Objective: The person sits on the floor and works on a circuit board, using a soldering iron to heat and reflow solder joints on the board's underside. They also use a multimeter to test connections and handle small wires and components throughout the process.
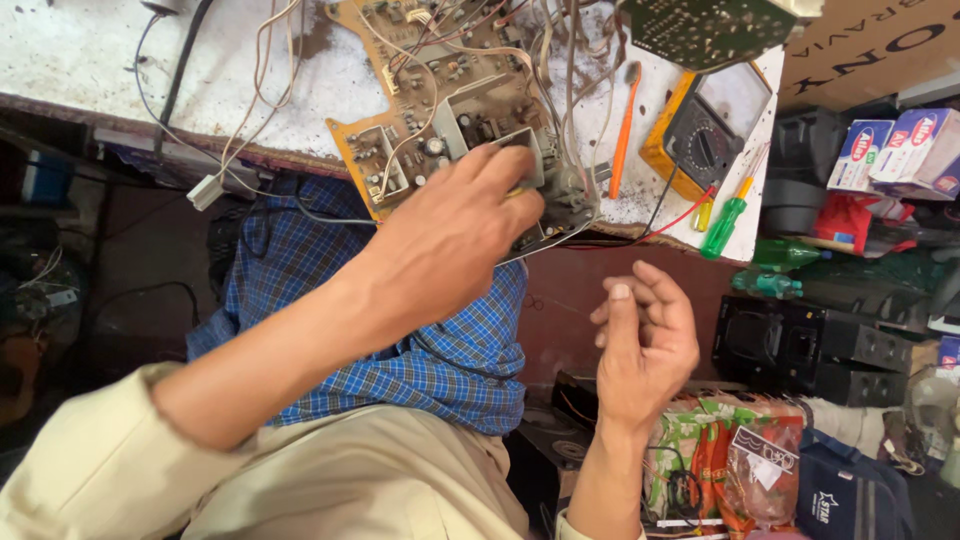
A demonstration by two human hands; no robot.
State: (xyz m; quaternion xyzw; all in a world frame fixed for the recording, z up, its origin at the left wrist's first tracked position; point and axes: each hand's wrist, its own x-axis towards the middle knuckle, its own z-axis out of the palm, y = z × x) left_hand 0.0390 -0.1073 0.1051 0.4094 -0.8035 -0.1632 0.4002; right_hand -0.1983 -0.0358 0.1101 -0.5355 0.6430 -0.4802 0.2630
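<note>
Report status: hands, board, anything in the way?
Left hand on circuit board, fingers curled at its edge. Right hand free, half open. Loose wires draped across board.

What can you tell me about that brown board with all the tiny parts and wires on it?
The circuit board is tan-brown and flat, lying on the white, dusty workbench with its near corner jutting over the edge. Small dark components, a round capacitor and a metal frame crowd its top. Thin pale wires loop off it. The left hand reaches onto its lower part, fingers touching the metal frame. The right hand hangs below, empty.
</note>
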